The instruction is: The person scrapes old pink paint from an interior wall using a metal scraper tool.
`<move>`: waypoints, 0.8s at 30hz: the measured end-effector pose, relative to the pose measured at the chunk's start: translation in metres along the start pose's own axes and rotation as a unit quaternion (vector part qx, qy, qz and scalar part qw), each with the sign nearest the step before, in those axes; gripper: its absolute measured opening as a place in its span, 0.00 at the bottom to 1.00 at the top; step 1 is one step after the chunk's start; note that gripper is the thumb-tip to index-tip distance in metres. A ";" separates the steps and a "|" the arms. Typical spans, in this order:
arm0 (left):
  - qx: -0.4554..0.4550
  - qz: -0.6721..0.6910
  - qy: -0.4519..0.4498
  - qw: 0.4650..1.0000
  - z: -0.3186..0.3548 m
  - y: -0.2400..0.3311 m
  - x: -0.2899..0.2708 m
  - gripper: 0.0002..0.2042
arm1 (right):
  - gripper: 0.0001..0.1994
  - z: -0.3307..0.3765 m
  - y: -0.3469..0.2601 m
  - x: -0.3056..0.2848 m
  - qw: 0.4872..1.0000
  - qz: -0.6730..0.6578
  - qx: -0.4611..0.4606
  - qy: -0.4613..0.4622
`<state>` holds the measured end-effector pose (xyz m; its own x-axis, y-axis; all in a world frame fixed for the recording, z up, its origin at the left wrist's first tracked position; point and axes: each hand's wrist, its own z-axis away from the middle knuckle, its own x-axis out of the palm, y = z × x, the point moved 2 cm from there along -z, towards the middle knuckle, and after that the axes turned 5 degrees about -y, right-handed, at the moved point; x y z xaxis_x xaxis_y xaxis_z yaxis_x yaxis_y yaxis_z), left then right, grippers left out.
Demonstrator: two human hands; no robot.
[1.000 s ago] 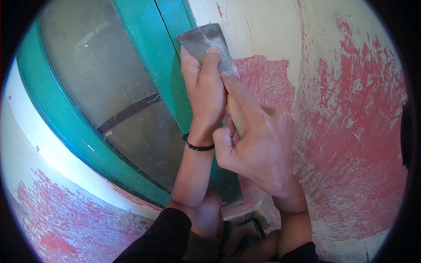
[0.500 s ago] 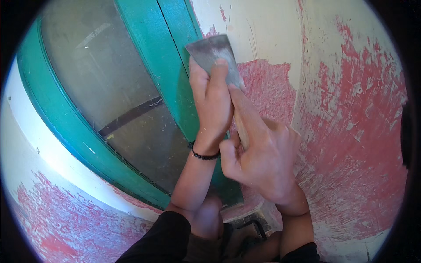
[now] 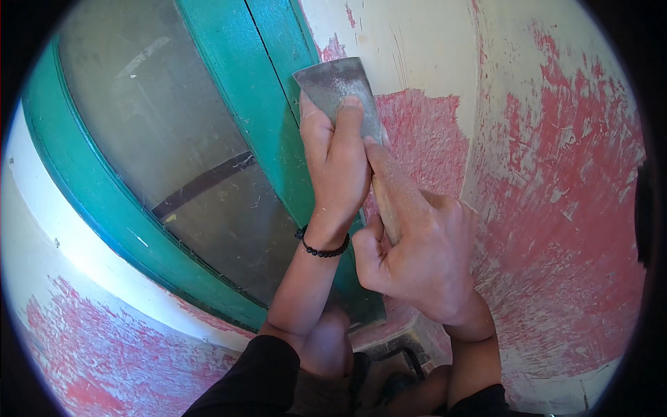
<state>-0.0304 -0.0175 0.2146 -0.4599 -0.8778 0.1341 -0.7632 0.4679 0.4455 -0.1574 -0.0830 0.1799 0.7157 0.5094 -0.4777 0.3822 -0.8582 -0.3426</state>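
A paint scraper with a wide, dusty metal blade and a wooden handle is held in both hands. Its blade edge lies at the cream paint beside the green door frame; whether it touches is hard to tell. My left hand, with a black bead bracelet at the wrist, grips the blade, its thumb flat on the metal. My right hand is closed round the handle, its index finger stretched toward the blade. Just right of the blade is a rough pink patch with the cream coat gone.
On the left stands a green door frame with dusty glass panes. Another wall face on the right is scraped to streaky pink. Lower left, the wall is streaked too. My knee is bent below my left forearm.
Both hands keep the same grip. The scraper has shifted very slightly right relative to the door frame, and the view has moved a little.
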 end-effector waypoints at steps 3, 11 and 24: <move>-0.019 0.018 0.001 1.000 -0.005 0.003 0.003 0.13 | 0.30 -0.008 -0.001 -0.008 0.999 -0.027 -0.006 0.020; 0.022 0.000 -0.011 1.000 -0.014 -0.008 0.000 0.15 | 0.29 -0.012 0.000 -0.007 0.999 -0.019 -0.010 0.029; -0.052 0.047 0.005 0.998 -0.016 0.013 0.009 0.10 | 0.29 -0.017 -0.010 -0.020 0.999 -0.025 0.013 0.036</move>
<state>-0.0375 -0.0213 0.2353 -0.5226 -0.8314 0.1887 -0.6656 0.5362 0.5191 -0.1658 -0.0852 0.2067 0.7366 0.5445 -0.4012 0.4036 -0.8299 -0.3852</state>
